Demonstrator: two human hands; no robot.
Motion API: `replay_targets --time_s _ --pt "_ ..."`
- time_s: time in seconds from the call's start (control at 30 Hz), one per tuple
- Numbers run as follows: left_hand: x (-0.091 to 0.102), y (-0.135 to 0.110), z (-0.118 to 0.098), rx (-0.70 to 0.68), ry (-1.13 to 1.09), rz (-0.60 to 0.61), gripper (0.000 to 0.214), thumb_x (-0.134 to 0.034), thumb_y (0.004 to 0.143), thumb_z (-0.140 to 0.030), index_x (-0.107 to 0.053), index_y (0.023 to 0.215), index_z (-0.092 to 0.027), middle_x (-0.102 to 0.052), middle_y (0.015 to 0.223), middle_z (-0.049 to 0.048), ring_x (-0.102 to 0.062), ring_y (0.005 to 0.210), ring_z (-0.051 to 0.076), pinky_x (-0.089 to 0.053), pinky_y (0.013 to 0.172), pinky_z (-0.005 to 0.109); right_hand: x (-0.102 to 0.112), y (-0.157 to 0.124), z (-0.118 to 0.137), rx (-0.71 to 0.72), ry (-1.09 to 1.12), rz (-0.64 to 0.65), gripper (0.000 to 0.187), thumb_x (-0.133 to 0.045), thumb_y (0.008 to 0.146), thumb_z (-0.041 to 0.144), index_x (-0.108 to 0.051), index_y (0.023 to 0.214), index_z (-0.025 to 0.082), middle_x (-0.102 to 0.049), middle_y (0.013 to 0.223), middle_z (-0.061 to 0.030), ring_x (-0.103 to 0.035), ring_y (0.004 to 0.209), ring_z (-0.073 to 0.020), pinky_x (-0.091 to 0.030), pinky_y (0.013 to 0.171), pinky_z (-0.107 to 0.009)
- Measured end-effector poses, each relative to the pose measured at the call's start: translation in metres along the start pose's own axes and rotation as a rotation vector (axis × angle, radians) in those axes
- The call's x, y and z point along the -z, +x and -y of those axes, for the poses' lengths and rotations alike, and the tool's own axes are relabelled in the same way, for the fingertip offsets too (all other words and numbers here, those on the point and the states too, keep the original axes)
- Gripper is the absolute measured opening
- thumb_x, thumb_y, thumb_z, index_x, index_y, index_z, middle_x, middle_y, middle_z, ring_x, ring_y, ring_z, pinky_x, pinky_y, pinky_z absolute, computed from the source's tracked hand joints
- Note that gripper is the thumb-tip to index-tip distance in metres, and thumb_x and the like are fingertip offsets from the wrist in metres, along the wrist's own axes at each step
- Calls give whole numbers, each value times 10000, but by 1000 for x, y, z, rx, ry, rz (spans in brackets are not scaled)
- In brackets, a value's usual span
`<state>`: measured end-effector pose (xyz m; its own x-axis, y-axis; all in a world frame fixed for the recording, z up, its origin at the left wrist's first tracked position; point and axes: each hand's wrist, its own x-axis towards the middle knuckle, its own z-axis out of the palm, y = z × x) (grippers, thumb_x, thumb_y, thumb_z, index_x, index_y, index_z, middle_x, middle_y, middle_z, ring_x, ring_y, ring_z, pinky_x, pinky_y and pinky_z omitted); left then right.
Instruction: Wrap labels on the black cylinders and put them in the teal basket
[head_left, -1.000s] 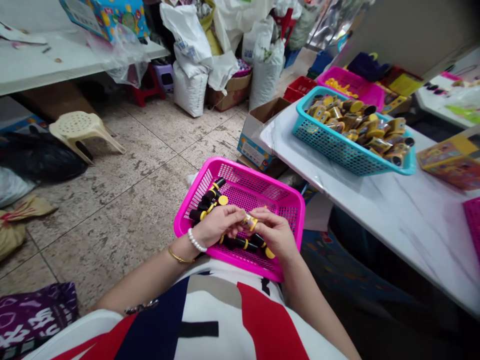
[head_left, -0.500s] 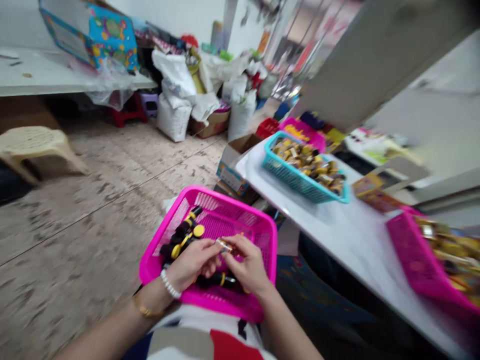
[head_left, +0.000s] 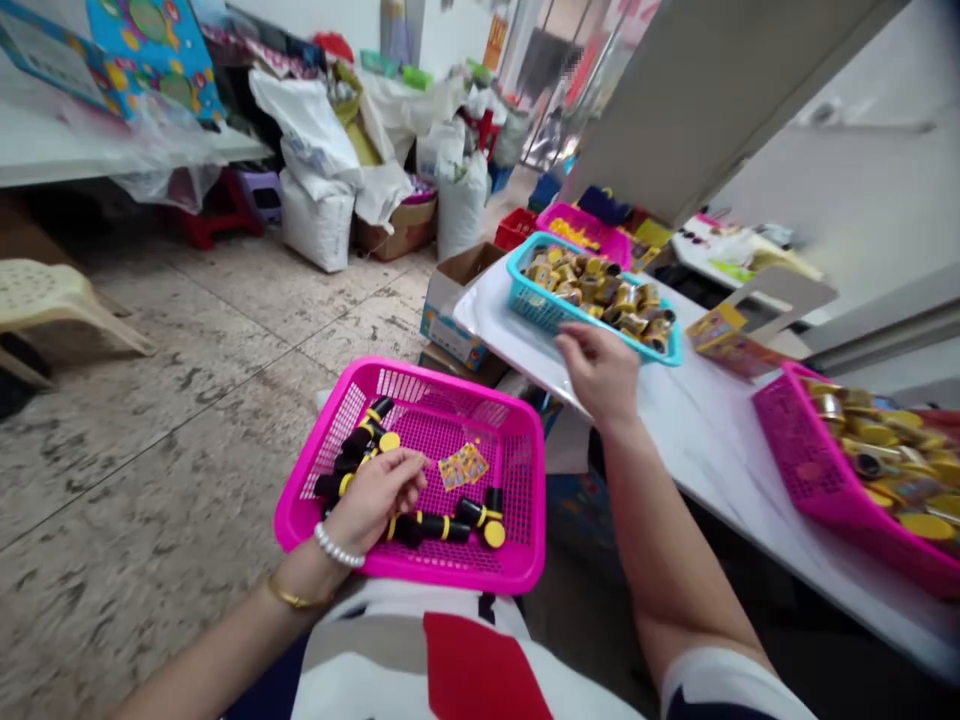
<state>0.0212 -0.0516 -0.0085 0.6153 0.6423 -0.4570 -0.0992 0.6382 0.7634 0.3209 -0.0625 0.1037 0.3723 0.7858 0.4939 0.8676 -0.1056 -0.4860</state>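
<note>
My left hand (head_left: pixel 381 497) hovers over a pink plastic basket (head_left: pixel 536 500) on my lap, thumb and fingertips pressed together. Whatever is between them, if anything, I cannot make out. Below it lie several small black cylinders (head_left: pixel 442 527) with yellow bands and round yellow ends. A sheet of colourful stickers (head_left: pixel 463 466) rests on the basket's mesh bottom. My right hand (head_left: pixel 600 372) is at the near side of a turquoise basket (head_left: pixel 551 312), its fingers curled inward with their contents hidden. Gold-labelled cylinders (head_left: pixel 600 290) with yellow and black parts are heaped in that basket.
The turquoise basket stands on a white table (head_left: pixel 675 440) at my right. Another pink basket (head_left: pixel 795 465) of gold and yellow pieces is nearer me there. An open carton (head_left: pixel 457 310) sits by the table's corner. White sacks (head_left: pixel 319 215) and a cream stool (head_left: pixel 60 295) are farther off.
My right hand has left the pink basket and moved up and right to the turquoise basket. The hands have separated from the small gold piece they were handling together. The sticker sheet is now visible.
</note>
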Motion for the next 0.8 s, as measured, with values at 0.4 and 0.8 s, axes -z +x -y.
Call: replay_targets --time_s 0.4,0.8 --pt "4 -8 -27 -175 32 -130 216 -687 772 -329 -604 800 -131 -573 648 -19 -475 494 37 -321 436 153 -83 -126 43 257 -195 873 231 -531 916 323 -643 1074 198 -629 994 -79 -616 868 -187 -445 722 -267" --pt "1 -9 -21 -177 95 -47 201 -649 810 -332 -582 787 -144 -567 663 -22 -464 514 43 -331 463 166 -87 -135 44 387 -92 1073 285 -603 867 322 -620 1122 194 -644 962 -78 -585 900 -197 -413 766 -275"
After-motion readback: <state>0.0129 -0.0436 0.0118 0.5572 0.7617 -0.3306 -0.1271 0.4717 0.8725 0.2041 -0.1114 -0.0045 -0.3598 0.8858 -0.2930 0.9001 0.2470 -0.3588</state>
